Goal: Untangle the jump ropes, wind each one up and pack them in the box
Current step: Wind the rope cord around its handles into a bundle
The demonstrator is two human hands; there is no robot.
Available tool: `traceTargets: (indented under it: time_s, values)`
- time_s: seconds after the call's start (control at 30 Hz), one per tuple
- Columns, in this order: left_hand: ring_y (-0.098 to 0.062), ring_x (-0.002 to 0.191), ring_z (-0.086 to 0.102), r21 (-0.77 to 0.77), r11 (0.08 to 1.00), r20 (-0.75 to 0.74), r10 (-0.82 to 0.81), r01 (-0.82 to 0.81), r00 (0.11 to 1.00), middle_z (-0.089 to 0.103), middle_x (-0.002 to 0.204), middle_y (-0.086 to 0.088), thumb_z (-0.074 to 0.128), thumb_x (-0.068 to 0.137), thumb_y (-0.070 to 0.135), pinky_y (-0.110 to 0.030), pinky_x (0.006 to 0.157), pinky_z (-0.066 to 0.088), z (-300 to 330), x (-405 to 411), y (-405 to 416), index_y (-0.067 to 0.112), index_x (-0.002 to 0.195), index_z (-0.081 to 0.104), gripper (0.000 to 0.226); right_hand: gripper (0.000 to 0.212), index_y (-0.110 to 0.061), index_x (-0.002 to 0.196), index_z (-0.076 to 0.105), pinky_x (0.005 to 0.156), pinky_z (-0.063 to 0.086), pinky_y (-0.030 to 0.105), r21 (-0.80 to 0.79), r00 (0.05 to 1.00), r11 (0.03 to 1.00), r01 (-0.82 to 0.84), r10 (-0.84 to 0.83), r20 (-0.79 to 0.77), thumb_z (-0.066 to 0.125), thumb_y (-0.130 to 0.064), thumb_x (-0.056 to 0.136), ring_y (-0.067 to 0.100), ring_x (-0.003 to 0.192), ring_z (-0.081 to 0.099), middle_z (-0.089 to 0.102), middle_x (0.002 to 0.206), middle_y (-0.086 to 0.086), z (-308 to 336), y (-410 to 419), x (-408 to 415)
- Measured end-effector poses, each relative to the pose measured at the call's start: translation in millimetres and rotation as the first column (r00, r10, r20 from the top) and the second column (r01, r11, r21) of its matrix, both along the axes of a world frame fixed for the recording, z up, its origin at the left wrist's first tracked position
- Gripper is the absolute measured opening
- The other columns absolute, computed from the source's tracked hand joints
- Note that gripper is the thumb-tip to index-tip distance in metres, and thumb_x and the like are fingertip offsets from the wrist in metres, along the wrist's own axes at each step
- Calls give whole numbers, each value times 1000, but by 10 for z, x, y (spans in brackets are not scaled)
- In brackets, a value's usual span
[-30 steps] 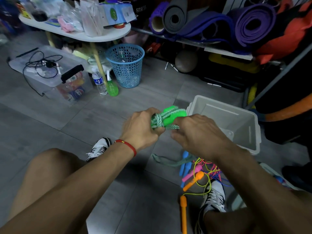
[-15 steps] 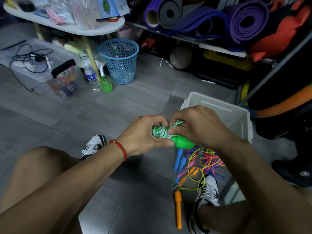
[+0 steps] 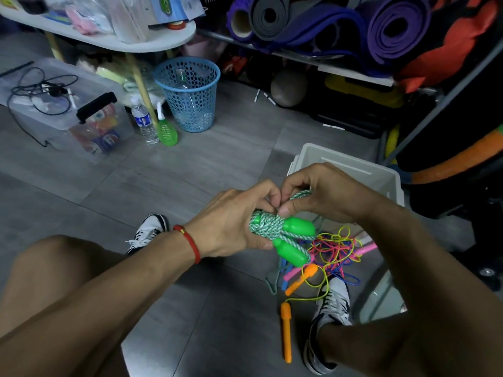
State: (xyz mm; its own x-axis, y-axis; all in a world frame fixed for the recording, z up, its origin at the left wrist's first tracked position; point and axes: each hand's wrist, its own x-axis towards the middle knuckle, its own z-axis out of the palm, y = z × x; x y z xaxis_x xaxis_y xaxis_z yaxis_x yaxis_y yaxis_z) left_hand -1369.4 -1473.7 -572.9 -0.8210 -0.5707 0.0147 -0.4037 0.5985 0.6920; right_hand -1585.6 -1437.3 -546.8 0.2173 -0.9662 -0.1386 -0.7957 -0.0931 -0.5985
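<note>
A green jump rope point(image 3: 275, 232) with a green-and-white braided cord is wound into a bundle around its two green handles. My left hand point(image 3: 234, 224) grips the wound end of the bundle. My right hand point(image 3: 318, 194) pinches the loose end of the cord at the top of the bundle. Both hands hover in front of the white box point(image 3: 351, 165) on the floor. Below them lies a tangle of thin ropes point(image 3: 336, 247) in yellow, pink and blue, with orange handles point(image 3: 286, 330), pink and blue handles among it.
I sit on a grey tiled floor, knees raised, shoes either side of the tangle. A blue mesh basket point(image 3: 190, 93), a water bottle point(image 3: 143, 123), a green spray bottle point(image 3: 166, 129) and a clear lidded bin point(image 3: 68, 110) stand at the back left. Rolled mats point(image 3: 394, 25) fill the shelf behind.
The bundle has turned, so its green handles now point down and right. My right hand has shifted from the side of the bundle to pinch the cord end on top.
</note>
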Motion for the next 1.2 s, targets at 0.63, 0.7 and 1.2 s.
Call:
traceTargets:
  time_s: [0.63,0.7,1.2]
  values:
    - [-17,65,62,854,458,-126,643,-248,755,72,84,-10,75,82,14,-21,54,48,-113,46,-119,2,105,74,26,23,-14,100,72,57,37,24,150,832,978,143,-201,517,52,-23,105,12,58,44,57,67,0,-667,183,286]
    - [-17,69,61,776,543,-153,656,-321,739,71,82,-7,79,82,16,-22,59,50,-213,36,-139,5,103,76,24,28,-14,88,66,55,42,25,179,833,959,219,-279,478,47,-21,106,9,54,47,65,71,-2,-714,196,430]
    - [-23,95,64,-259,800,-356,441,-541,824,70,104,-3,85,75,25,-22,86,44,-422,-66,-164,14,114,66,45,23,-8,79,72,50,26,22,360,452,675,644,-715,533,60,-20,94,5,48,36,44,43,-16,-380,220,817]
